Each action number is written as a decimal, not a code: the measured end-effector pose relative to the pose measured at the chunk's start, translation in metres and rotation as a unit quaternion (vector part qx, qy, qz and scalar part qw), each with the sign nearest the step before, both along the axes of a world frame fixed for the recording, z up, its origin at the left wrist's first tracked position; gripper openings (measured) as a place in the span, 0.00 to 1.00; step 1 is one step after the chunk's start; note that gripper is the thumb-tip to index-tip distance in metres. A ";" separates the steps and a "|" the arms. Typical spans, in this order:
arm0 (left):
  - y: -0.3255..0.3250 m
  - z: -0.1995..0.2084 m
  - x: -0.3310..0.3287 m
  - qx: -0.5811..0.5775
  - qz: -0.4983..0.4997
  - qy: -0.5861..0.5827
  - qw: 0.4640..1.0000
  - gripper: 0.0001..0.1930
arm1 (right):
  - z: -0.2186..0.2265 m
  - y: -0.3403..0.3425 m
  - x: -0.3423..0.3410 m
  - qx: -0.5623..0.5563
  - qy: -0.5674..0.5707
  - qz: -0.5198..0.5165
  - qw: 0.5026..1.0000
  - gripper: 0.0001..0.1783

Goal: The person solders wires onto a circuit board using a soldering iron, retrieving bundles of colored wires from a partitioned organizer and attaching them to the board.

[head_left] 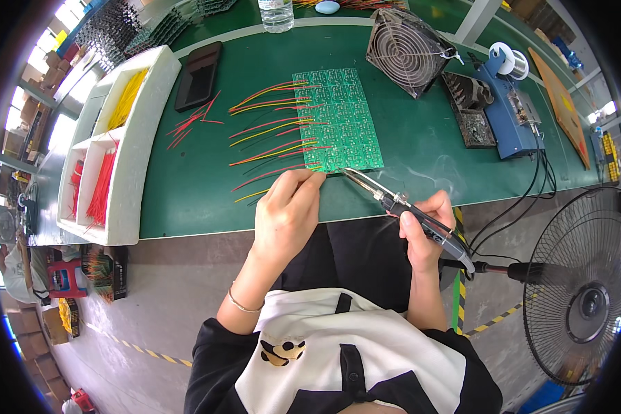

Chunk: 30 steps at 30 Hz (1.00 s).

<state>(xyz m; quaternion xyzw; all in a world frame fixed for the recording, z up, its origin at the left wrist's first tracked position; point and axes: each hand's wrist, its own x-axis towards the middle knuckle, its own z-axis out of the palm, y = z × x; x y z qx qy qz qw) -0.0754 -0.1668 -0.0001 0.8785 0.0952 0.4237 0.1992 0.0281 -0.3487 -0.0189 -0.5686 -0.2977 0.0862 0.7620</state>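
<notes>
A green circuit board panel [352, 114] lies on the green bench mat, with red, yellow and black wires [272, 141] sticking out from its left side. At the panel's near left corner, my left hand [290, 207] is closed in a pinch; what is between its fingertips is too small to make out. My right hand [428, 231] grips a soldering iron [421, 221] with a dark handle. Its metal tip rests at the panel's near edge, just right of my left fingertips. Thin smoke drifts above the iron.
A white foam box [127, 186] of red and yellow wires stands left, beside a dark phone [199, 76] and loose red wires [194, 123]. A square fume fan [410, 52] and blue solder feeder [510, 110] stand right. A floor fan [586, 297] is near my right.
</notes>
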 end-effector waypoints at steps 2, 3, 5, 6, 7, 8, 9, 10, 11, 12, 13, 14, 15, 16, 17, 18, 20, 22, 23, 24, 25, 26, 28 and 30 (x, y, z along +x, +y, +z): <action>0.002 0.000 -0.001 0.002 -0.010 0.007 1.000 0.12 | -0.002 0.000 0.002 -0.013 -0.031 -0.008 0.999 0.14; 0.001 0.000 -0.001 0.001 -0.010 0.007 1.000 0.12 | 0.000 0.000 0.001 -0.013 -0.031 -0.008 0.999 0.14; 0.001 0.000 -0.001 -0.005 -0.011 0.007 1.000 0.12 | 0.004 0.001 -0.002 -0.003 0.015 0.004 1.000 0.14; 0.001 0.000 -0.001 -0.005 -0.011 0.007 1.000 0.12 | 0.003 0.000 -0.001 -0.004 0.015 0.004 1.000 0.14; 0.001 0.000 -0.001 -0.007 -0.012 0.007 1.000 0.12 | 0.002 0.000 -0.001 -0.008 0.013 0.003 1.000 0.14; 0.001 0.000 -0.002 -0.008 -0.012 0.007 1.000 0.12 | 0.002 -0.001 -0.001 -0.011 0.010 0.003 1.000 0.14; 0.000 0.000 -0.002 -0.009 -0.012 0.007 1.000 0.12 | 0.002 -0.001 -0.001 -0.011 0.010 0.004 1.000 0.14; 0.000 0.001 -0.001 -0.008 -0.008 0.002 1.000 0.10 | 0.004 -0.001 -0.002 -0.016 0.010 0.002 1.000 0.14; 0.000 0.001 -0.001 -0.007 -0.005 -0.003 1.000 0.09 | 0.004 -0.001 -0.002 -0.020 0.011 0.001 1.000 0.14; -0.001 0.001 -0.001 -0.008 -0.005 -0.003 1.000 0.09 | 0.004 -0.002 -0.002 -0.021 0.011 0.001 1.000 0.14; -0.001 0.001 -0.001 -0.007 -0.005 -0.004 1.000 0.09 | 0.004 -0.002 -0.002 -0.019 0.014 0.002 1.000 0.14; -0.001 0.001 -0.001 -0.007 -0.005 -0.004 1.000 0.09 | 0.004 -0.002 -0.002 -0.017 0.017 0.003 1.000 0.14; -0.002 0.001 -0.001 -0.009 -0.006 -0.004 1.000 0.09 | 0.003 -0.003 -0.001 -0.019 0.017 0.003 1.000 0.14; -0.002 0.001 0.000 -0.013 -0.005 -0.004 1.000 0.09 | 0.001 -0.003 0.000 -0.016 0.013 0.003 1.000 0.14; -0.002 0.001 0.000 -0.018 -0.005 -0.003 1.000 0.09 | 0.000 -0.003 0.001 -0.014 0.008 0.003 1.000 0.14; -0.001 -0.001 0.001 -0.020 -0.006 -0.003 1.000 0.09 | 0.000 -0.004 0.001 -0.016 0.008 0.002 1.000 0.14; 0.000 0.001 -0.002 -0.011 -0.016 0.003 1.000 0.11 | 0.004 -0.001 -0.001 -0.009 0.012 0.005 1.000 0.14; 0.001 0.002 -0.003 -0.012 -0.014 0.003 1.000 0.11 | 0.004 0.000 -0.001 -0.005 0.011 0.009 1.000 0.14; 0.002 0.001 -0.002 -0.015 -0.015 0.003 1.000 0.11 | 0.004 0.001 -0.001 -0.004 0.011 0.010 1.000 0.14; 0.002 0.001 -0.001 -0.016 -0.015 0.002 1.000 0.11 | 0.004 0.001 0.000 -0.004 0.011 0.010 1.000 0.14; 0.002 0.001 -0.001 -0.016 -0.016 0.005 1.000 0.11 | 0.004 0.001 -0.001 -0.009 0.010 0.008 1.000 0.14; 0.002 0.001 -0.001 -0.016 -0.016 0.008 1.000 0.11 | 0.004 0.001 -0.001 -0.013 0.010 0.006 1.000 0.14; 0.001 0.001 -0.001 -0.021 -0.011 0.007 1.000 0.11 | 0.002 0.001 0.000 -0.011 0.002 0.007 1.000 0.14; 0.000 0.001 -0.001 -0.026 -0.005 0.005 1.000 0.10 | 0.002 0.001 0.000 -0.009 -0.006 0.008 1.000 0.14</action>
